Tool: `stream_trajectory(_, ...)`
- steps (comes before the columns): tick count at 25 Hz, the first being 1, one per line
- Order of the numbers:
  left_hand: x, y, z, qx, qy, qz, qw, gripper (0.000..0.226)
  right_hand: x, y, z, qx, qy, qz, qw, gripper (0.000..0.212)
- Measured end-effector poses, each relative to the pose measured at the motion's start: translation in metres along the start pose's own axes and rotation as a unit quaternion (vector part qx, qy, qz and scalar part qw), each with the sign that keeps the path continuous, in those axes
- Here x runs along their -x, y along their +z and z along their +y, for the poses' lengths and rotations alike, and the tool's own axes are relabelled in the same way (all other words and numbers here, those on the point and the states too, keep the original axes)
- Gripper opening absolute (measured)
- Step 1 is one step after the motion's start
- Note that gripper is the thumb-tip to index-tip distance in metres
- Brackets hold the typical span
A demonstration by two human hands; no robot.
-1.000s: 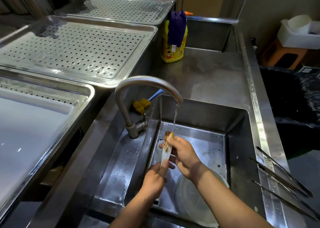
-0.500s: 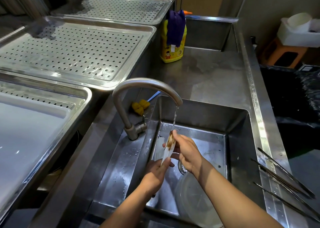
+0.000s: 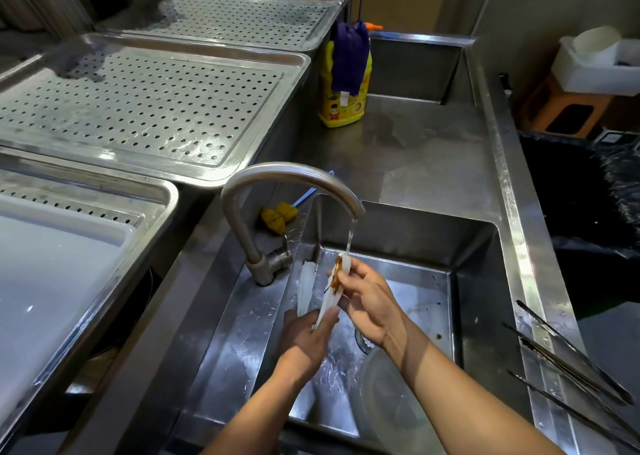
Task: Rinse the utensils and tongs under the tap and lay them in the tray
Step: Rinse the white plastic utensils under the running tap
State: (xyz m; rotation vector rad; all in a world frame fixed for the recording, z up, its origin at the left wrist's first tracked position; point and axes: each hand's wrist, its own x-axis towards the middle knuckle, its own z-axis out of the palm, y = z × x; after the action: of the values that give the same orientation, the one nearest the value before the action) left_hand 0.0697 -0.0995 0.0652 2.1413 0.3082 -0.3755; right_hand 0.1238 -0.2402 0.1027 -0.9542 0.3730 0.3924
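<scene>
White plastic tongs (image 3: 307,286) are held upright in the sink, their two arms spread apart. One arm's tip is smeared with brown sauce and sits under the running water (image 3: 349,240) from the curved tap (image 3: 291,177). My left hand (image 3: 304,343) grips the tongs at the lower, hinge end. My right hand (image 3: 370,302) pinches the stained arm near its tip. Long metal tongs (image 3: 571,361) lie on the sink's right rim. A perforated steel tray (image 3: 138,108) stands at the left.
The sink (image 3: 478,281) holds a clear plastic bowl (image 3: 391,385) near the drain. A yellow sponge (image 3: 277,217) lies behind the tap. A yellow detergent bottle (image 3: 343,108) with a purple cloth (image 3: 349,56) stands on the counter. A nearer tray (image 3: 152,205) holds a white board; a black bin bag (image 3: 595,195) is to the right.
The white tongs have spread open, so a second arm now shows on the left. My right hand has shifted along the stained arm under the stream.
</scene>
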Motion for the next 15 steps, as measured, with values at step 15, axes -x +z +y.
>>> stream_trajectory(15,0.005,-0.003,0.027,-0.112,0.019,0.103,0.988,0.052,-0.004,0.004,0.009,0.141,-0.071,0.105,0.982,0.015)
